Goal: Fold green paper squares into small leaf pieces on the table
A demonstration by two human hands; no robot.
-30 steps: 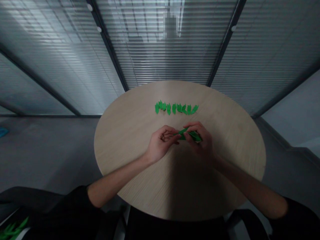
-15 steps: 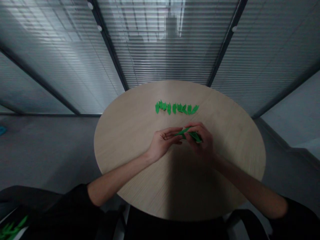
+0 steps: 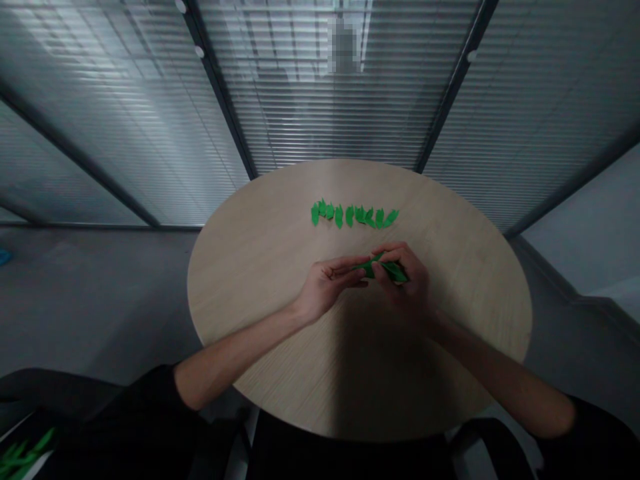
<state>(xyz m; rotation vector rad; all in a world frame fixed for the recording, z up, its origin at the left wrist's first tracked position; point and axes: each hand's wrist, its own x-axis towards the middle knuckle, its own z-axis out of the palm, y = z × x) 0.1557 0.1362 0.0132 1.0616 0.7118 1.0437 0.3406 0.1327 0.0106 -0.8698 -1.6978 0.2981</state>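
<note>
My left hand (image 3: 333, 283) and my right hand (image 3: 401, 277) meet above the round wooden table (image 3: 260, 280). Between them is a long green paper leaf (image 3: 385, 268). My right fingers pinch its right part, and my left fingertips hold its left end. Part of the leaf is hidden behind my right fingers. Farther away, a row of several small green paper leaves (image 3: 353, 215) lies flat on the table, apart from both hands.
A bundle of green leaf-like pieces (image 3: 23, 457) lies at the lower left, beside my dark sleeve (image 3: 100, 407). Glass walls with blinds (image 3: 325, 100) stand beyond the table. A small blue object (image 3: 4, 257) lies on the grey floor at the far left.
My left fingers have straightened and reached right along the leaf. The leaf has shifted slightly right between my hands. The view has tilted slightly.
</note>
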